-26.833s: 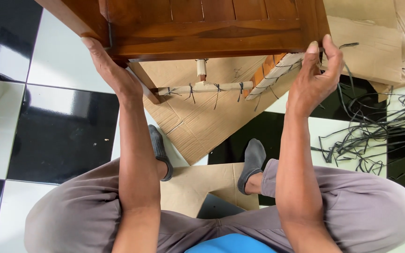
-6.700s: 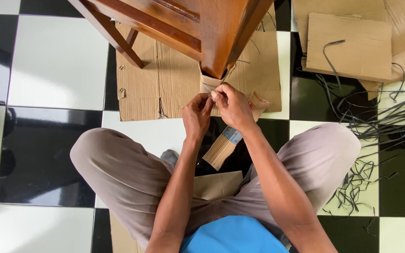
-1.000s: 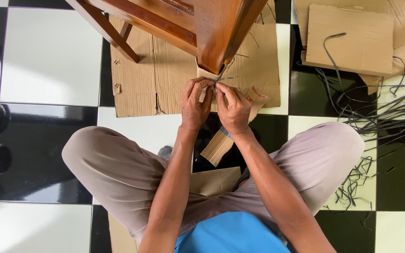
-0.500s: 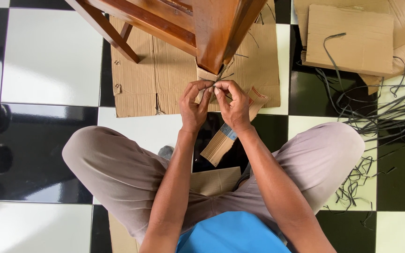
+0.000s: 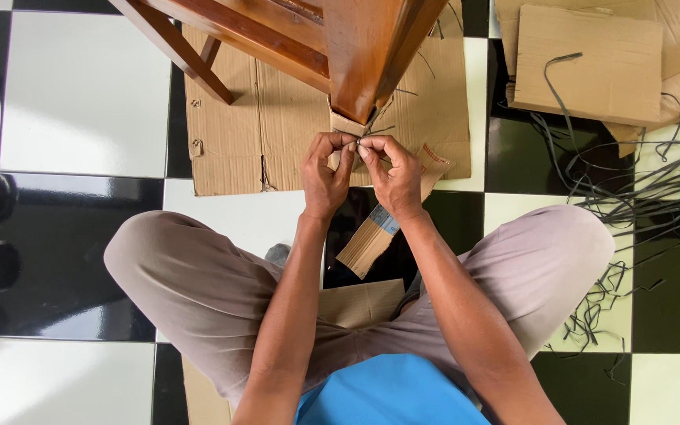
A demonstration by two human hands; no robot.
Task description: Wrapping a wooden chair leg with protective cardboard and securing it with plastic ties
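Observation:
A brown wooden chair leg points down toward me, its foot wrapped in a piece of cardboard. My left hand and my right hand meet just under that foot. Both pinch a thin dark strap that runs around the wrapped foot, fingertips almost touching. A folded cardboard strip leans below my wrists, between my crossed legs.
Flat cardboard sheet lies under the chair on a black and white tiled floor. More cardboard boxes lie at the upper right. Several loose dark straps are strewn on the right. Other chair rails run at upper left.
Compared with a second ago my hands stay at the chair foot; the fingers have shifted slightly on the strap. Much earlier, my hands held the chair frame wide apart.

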